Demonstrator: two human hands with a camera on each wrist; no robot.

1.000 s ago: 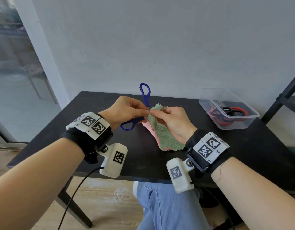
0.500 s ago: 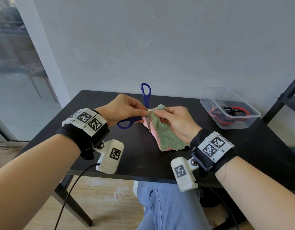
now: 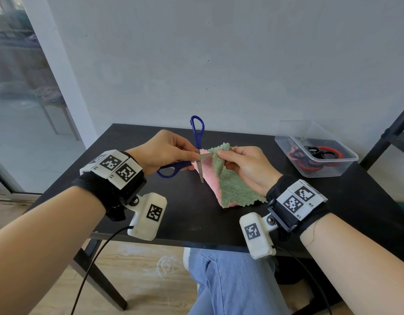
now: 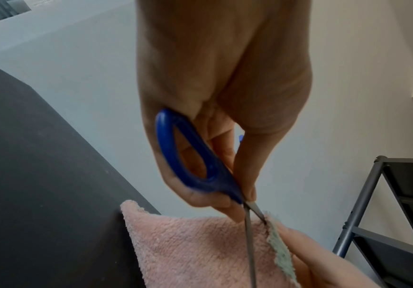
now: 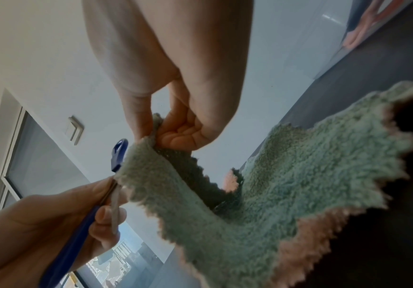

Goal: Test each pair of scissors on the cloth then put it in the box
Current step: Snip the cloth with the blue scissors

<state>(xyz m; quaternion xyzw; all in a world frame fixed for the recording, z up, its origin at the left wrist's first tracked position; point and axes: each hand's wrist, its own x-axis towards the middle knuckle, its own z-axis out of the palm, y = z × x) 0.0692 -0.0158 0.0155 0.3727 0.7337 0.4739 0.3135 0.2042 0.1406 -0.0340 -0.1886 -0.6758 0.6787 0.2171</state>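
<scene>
The head camera looks forward and down across the table (image 3: 132,142), with both wrists near and the wall far. Each wrist camera sits close behind its hand, looking along the fingers. All three views share the scissors (image 3: 197,135) (image 4: 188,154) (image 5: 119,154) meeting the cloth (image 3: 233,187) (image 4: 188,249) (image 5: 274,194).

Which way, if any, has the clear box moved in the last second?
No. The clear box stays put by the black table's right edge, scissors inside.
</scene>
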